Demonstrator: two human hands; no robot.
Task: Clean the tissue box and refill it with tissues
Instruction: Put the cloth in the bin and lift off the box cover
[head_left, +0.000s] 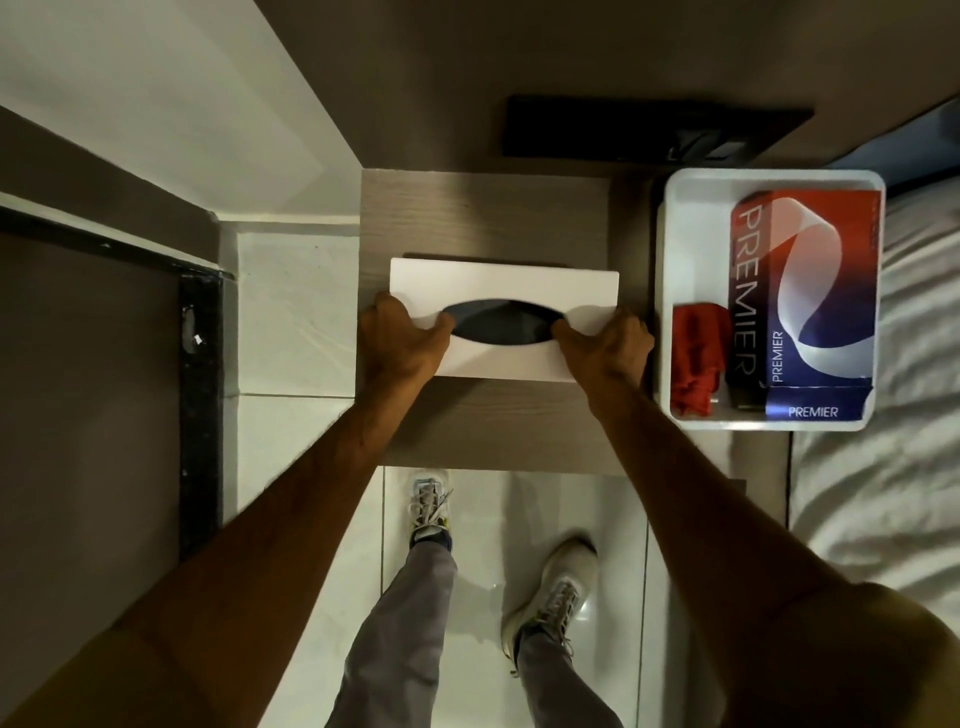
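White tissue box (506, 283) lies flat on wood-grain counter (483, 218), dark oval slot facing up. Left hand (402, 338) and right hand (605, 343) clasp its two ends, fingers curled on the box, thumbs at the slot's tips. White tray (675, 218) just beside holds Premier tissue pack (810, 280) and red cloth (693, 358).

I note a white tissue box (503, 283) lying flat on the wooden bedside top, long side across my view, its dark oval slot facing up and showing no tissue. To its right, a red, white and blue PREMIER tissue pack (810, 291) lies in a white tray (670, 291), with a crumpled red cloth (693, 358) just beside the pack, at the tray's near left corner.
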